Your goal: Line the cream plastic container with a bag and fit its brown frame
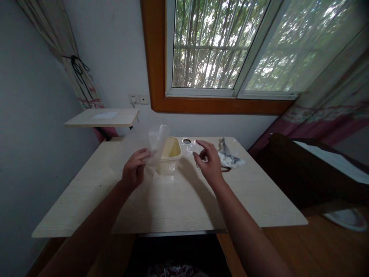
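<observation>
My left hand [135, 168] pinches the edge of a clear plastic bag [158, 140], which hangs up beside and partly in front of a cream plastic basket [169, 163]. The basket stands on the pale wooden table [184, 211], and its inside looks yellowish. To the right of the basket, my right hand [208, 161] is raised over the table with thumb and forefinger apart and nothing visible between them. Just beyond that hand lies a crumpled grey and white plastic bundle [229, 157]; a brown curved piece [226, 169] shows at its lower edge, partly hidden by the hand.
A small raised shelf [112, 118] with a paper label stands at the table's back left. A round cable hole [187, 141] lies near the back edge. Behind are a window [216, 46] and wall sockets [138, 99]. Dark furniture [311, 173] stands to the right.
</observation>
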`<move>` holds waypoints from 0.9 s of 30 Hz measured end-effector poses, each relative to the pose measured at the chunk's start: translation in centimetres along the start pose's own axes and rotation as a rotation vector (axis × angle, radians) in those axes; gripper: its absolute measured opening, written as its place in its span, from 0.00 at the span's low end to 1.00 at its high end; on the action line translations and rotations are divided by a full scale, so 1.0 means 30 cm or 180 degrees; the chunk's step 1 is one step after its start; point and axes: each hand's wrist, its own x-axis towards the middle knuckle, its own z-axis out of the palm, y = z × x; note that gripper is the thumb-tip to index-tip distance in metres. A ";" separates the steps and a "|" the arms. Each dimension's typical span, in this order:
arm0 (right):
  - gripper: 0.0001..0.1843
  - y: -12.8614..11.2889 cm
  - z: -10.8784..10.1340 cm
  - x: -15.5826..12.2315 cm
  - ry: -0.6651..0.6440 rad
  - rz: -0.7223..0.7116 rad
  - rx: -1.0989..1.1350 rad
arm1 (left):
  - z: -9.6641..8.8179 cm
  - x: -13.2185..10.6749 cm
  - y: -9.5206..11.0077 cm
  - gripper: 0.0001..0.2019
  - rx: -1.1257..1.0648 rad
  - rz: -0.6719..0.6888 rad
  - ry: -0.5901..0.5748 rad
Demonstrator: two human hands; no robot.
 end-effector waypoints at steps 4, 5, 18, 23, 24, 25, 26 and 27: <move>0.33 -0.056 0.047 0.109 -0.0523 -0.0340 0.0213 | 0.027 -0.001 0.003 0.03 -0.0275 0.0381 -0.0463; 0.35 -0.062 0.062 0.128 -0.0619 -0.0390 0.0251 | 0.032 0.001 0.003 0.05 -0.0331 0.0439 -0.0555; 0.08 0.055 0.151 0.118 -0.0601 -0.0544 0.0023 | -0.022 -0.034 -0.087 0.12 -0.0334 0.0213 -0.1387; 0.06 0.054 0.157 0.074 -0.0522 -0.0920 -0.0148 | -0.083 0.048 -0.103 0.11 0.0002 -0.0756 -0.1181; 0.07 0.049 0.159 0.070 -0.0528 -0.1002 -0.0159 | -0.090 0.083 -0.102 0.12 0.0120 -0.0977 -0.1122; 0.07 0.043 0.161 0.068 -0.0533 -0.1083 -0.0174 | -0.093 0.120 -0.099 0.13 0.0257 -0.1143 -0.1140; 0.08 0.035 0.163 0.068 -0.0537 -0.1159 -0.0192 | -0.094 0.159 -0.096 0.15 0.0422 -0.1192 -0.1280; 0.08 0.026 0.164 0.069 -0.0552 -0.1230 -0.0215 | -0.093 0.197 -0.091 0.17 0.0576 -0.1142 -0.1453</move>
